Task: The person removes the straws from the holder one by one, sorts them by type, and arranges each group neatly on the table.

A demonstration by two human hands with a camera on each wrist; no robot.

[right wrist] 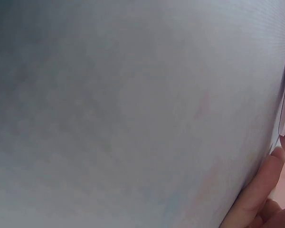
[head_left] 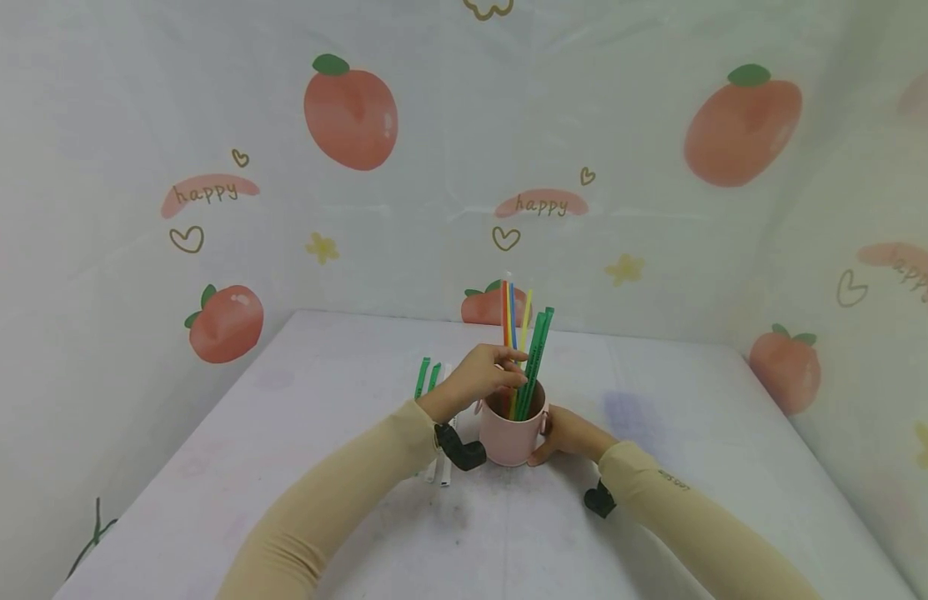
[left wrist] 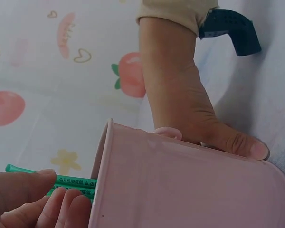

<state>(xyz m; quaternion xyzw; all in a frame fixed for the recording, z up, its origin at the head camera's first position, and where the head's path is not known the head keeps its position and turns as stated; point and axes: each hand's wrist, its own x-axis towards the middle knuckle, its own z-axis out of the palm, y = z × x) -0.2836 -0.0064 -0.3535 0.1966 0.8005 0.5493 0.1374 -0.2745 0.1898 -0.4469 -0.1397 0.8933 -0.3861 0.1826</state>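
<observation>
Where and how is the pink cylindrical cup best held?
Likely by the lower wall of the pink cup, from the person's right beside its pink loop handle: the cup stands upright, and green-wrapped straws crowd its mouth, hampering approach from above.

Straws (head_left: 534, 367) in cup (head_left: 509, 442), probably others (head_left: 422, 379) at left

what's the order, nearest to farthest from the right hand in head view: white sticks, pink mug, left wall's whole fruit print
1. Pink mug: touching the right hand, on its left.
2. White sticks: on the table, left of the mug.
3. Fruit print: on the left wall, beyond the table's edge.
</observation>
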